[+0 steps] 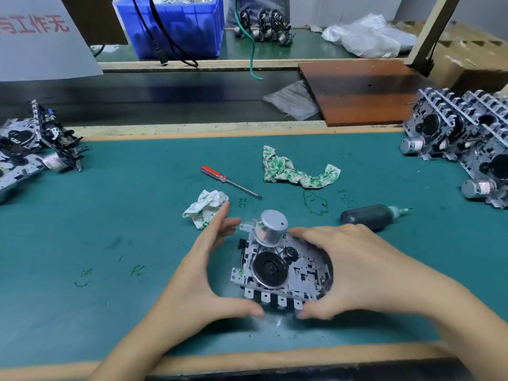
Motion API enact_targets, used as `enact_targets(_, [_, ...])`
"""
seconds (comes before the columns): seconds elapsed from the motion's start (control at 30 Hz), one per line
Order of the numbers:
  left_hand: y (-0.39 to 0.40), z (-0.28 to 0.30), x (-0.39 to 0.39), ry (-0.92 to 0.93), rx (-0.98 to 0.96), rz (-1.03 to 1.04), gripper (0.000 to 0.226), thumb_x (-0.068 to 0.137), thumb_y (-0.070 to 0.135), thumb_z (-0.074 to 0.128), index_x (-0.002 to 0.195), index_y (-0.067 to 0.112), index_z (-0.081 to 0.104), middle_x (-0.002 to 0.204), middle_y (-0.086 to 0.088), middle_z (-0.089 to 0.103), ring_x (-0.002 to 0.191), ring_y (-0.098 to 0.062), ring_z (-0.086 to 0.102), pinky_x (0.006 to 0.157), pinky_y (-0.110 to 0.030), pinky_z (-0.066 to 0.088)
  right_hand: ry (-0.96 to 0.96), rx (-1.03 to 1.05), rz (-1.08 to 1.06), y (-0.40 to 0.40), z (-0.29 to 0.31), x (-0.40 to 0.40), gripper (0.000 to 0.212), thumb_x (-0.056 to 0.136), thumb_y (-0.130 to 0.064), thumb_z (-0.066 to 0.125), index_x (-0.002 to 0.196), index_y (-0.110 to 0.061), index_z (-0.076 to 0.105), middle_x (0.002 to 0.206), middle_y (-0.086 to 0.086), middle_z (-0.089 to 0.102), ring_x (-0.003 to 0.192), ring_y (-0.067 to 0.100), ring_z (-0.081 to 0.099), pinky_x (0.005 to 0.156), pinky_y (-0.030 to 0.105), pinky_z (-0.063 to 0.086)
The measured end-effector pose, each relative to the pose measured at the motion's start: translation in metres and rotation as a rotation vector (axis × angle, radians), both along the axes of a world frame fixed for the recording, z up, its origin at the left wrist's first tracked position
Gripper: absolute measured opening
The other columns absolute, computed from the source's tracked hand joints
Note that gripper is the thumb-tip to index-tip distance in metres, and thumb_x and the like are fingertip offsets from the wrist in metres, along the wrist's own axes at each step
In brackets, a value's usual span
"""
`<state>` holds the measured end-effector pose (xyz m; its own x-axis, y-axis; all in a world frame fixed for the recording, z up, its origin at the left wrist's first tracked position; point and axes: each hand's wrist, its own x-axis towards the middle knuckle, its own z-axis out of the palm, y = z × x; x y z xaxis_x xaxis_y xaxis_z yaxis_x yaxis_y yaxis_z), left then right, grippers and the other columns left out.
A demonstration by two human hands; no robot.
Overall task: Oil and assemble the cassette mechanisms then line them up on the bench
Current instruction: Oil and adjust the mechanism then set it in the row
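Now both hands cupped round cassette mech [280, 268] — R hand [354, 270] grips it, L hand [209, 273] loose, thumb at front edge.

Both my bare forearms reach in from the lower edge, angled toward each other. My left hand [209, 273] is cupped, thumb stretched low toward the middle, fingers [225, 225] loosely spread and slightly blurred. My right hand [357, 270] arches over with its back up, fingers curled down at the far side, thumb tucked low, nearly meeting the left thumb.
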<state>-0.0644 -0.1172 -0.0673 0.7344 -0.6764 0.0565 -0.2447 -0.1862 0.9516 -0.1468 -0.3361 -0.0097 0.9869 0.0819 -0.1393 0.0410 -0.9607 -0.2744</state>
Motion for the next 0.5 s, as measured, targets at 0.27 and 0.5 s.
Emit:
enact_targets(0.27, [-0.034,0.015,-0.014,1.067,-0.507,-0.362,0.129,0.054,0.070,0.078,0.142,-0.010,0.028,0.085,-0.017,0.066,0.070,-0.010,0.060,0.085,-0.032,0.051,0.397,1.652,0.057,0.038,-0.013,-0.012,0.040,0.071,-0.047,0.076,0.106,-0.029,0.069,0.116,-0.013,0.065,0.100,-0.006,0.061,0.090,0.016,0.046])
enact_targets(0.5, [-0.036,0.014,-0.019,1.166,-0.523,-0.332,0.075,0.083,0.062,0.056,0.135,0.007,0.052,0.143,-0.015,0.045,0.135,-0.027,0.039,0.117,-0.045,0.018,0.177,1.502,-0.402,0.019,-0.027,-0.021,0.044,0.082,-0.044,0.064,0.056,-0.009,0.072,0.065,-0.002,0.070,0.057,0.000,0.063,0.055,0.007,0.045])
